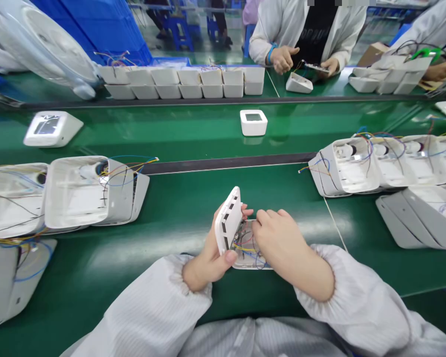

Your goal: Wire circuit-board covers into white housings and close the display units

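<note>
My left hand (209,254) is closed on a white plastic cover (227,218) with a row of dark slots along its side, holding it tilted up. Beneath it lies an open white housing (253,267), with a circuit board (239,233) partly visible between the two. Thin red, yellow and blue wires (247,248) run inside the housing. Over its right part, my right hand (284,243) has its fingers curled together at the wires. What those fingertips pinch, if anything, is hidden.
White housings with loose wires stand in rows at left (78,198) and right (344,163). Finished-looking devices with small screens (253,123) sit on the green strip beyond. Past it are more casings (178,84), a fan (52,39) and a co-worker's hands (282,58).
</note>
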Demonstrator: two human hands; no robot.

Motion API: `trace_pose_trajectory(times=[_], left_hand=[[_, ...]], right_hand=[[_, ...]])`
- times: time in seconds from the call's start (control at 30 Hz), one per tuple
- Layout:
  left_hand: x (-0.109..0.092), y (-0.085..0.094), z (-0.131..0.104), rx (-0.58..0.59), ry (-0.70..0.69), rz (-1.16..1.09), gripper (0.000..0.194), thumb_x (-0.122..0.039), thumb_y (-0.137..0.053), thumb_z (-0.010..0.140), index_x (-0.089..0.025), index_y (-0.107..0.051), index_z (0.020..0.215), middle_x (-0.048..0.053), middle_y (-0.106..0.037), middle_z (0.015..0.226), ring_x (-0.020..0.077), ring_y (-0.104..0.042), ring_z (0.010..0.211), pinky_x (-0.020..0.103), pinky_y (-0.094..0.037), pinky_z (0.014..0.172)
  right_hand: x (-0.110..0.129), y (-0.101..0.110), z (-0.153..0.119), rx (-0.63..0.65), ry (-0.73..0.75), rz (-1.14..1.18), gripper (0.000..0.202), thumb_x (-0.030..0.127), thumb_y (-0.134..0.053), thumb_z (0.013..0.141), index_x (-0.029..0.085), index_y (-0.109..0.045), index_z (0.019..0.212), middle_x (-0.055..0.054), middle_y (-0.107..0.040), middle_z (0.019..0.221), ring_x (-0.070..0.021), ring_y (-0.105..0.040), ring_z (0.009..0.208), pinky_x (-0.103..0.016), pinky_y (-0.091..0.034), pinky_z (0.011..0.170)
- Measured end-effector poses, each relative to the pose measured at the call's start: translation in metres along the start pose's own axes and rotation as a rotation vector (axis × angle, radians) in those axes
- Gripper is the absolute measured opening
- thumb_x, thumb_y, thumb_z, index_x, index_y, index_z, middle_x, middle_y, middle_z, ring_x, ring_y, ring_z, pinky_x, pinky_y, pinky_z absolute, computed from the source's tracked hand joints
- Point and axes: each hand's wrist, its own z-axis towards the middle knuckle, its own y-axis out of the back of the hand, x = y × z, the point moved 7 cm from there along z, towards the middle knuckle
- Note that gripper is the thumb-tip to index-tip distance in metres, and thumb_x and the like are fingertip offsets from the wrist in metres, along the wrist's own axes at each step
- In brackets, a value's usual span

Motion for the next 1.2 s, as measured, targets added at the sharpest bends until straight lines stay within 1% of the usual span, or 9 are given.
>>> trace_pose_trajectory(times=[0.1, 0.23, 0.37, 0.43, 0.53, 0.63, 0.87, 1.03, 1.2], left_hand=[[-0.002, 0.000, 0.000, -0.007, 0.011, 0.001, 0.078, -0.055, -0.057, 0.087, -0.019, -0.025, 0.147, 0.019, -0.029, 0.148, 0.0366, -0.035, 0.136, 0.055, -0.031, 0.113], [-0.004, 0.000, 0.001, -0.039, 0.017, -0.060, 0.076, -0.056, -0.059, 0.085, -0.020, -0.030, 0.145, 0.018, -0.033, 0.147, 0.0358, -0.034, 0.137, 0.055, -0.030, 0.114], [0.001, 0.001, 0.000, -0.076, 0.033, -0.134, 0.075, -0.061, -0.056, 0.084, -0.020, -0.035, 0.144, 0.016, -0.035, 0.148, 0.0358, -0.033, 0.138, 0.054, -0.028, 0.116], [0.003, 0.003, 0.000, -0.092, 0.027, -0.146, 0.075, -0.061, -0.056, 0.084, -0.021, -0.036, 0.144, 0.015, -0.034, 0.149, 0.0357, -0.034, 0.138, 0.054, -0.027, 0.117], [0.005, 0.005, 0.000, -0.118, 0.034, -0.159, 0.078, -0.062, -0.057, 0.082, -0.023, -0.034, 0.145, 0.014, -0.035, 0.149, 0.0356, -0.036, 0.137, 0.053, -0.031, 0.115], [0.005, 0.005, 0.000, -0.108, 0.031, -0.156, 0.077, -0.062, -0.056, 0.083, -0.022, -0.034, 0.145, 0.015, -0.034, 0.149, 0.0357, -0.035, 0.137, 0.053, -0.030, 0.115], [0.010, 0.009, -0.005, -0.105, 0.048, -0.133, 0.076, -0.061, -0.056, 0.084, -0.021, -0.036, 0.145, 0.016, -0.033, 0.150, 0.0354, -0.034, 0.138, 0.052, -0.029, 0.115], [0.015, 0.011, -0.007, -0.131, 0.135, -0.090, 0.082, -0.067, -0.057, 0.079, -0.018, -0.038, 0.143, 0.017, -0.036, 0.147, 0.0373, -0.035, 0.136, 0.051, -0.035, 0.111], [0.007, 0.009, 0.000, -0.148, 0.188, -0.056, 0.087, -0.071, -0.059, 0.076, -0.017, -0.038, 0.141, 0.018, -0.041, 0.143, 0.0380, -0.038, 0.134, 0.049, -0.037, 0.110]], right_hand=[[-0.002, -0.001, 0.004, -0.045, 0.025, 0.011, 0.013, 0.012, -0.048, 0.091, 0.012, -0.061, 0.090, -0.009, -0.056, 0.088, -0.0212, -0.056, 0.081, -0.035, -0.031, 0.066], [-0.011, -0.001, 0.010, -0.194, 0.084, 0.058, 0.008, 0.021, -0.056, 0.089, 0.015, -0.062, 0.089, -0.004, -0.054, 0.082, -0.0161, -0.052, 0.068, -0.032, -0.025, 0.059], [-0.020, -0.001, 0.013, -0.359, 0.066, 0.206, 0.023, 0.038, -0.054, 0.095, 0.020, -0.066, 0.088, -0.002, -0.055, 0.081, -0.0122, -0.048, 0.065, -0.030, -0.026, 0.060], [-0.022, -0.001, 0.014, -0.405, 0.064, 0.273, 0.026, 0.039, -0.053, 0.096, 0.020, -0.068, 0.087, -0.001, -0.056, 0.082, -0.0113, -0.049, 0.068, -0.029, -0.028, 0.062], [-0.021, -0.002, 0.014, -0.438, 0.095, 0.324, 0.023, 0.036, -0.056, 0.095, 0.019, -0.069, 0.086, -0.001, -0.057, 0.083, -0.0115, -0.050, 0.073, -0.028, -0.030, 0.065], [-0.020, 0.000, 0.012, -0.472, 0.133, 0.341, 0.022, 0.034, -0.057, 0.095, 0.018, -0.068, 0.085, -0.002, -0.058, 0.083, -0.0122, -0.050, 0.078, -0.027, -0.032, 0.067], [-0.020, 0.001, 0.010, -0.507, 0.178, 0.386, 0.026, 0.035, -0.052, 0.097, 0.018, -0.069, 0.087, -0.003, -0.058, 0.084, -0.0129, -0.049, 0.079, -0.027, -0.033, 0.069], [-0.020, 0.003, 0.009, -0.534, 0.213, 0.421, 0.026, 0.032, -0.051, 0.097, 0.017, -0.069, 0.088, -0.003, -0.058, 0.085, -0.0130, -0.050, 0.079, -0.027, -0.035, 0.070], [-0.017, 0.005, 0.008, -0.526, 0.246, 0.414, 0.024, 0.029, -0.051, 0.097, 0.016, -0.071, 0.092, -0.004, -0.060, 0.087, -0.0136, -0.052, 0.080, -0.028, -0.037, 0.071]])
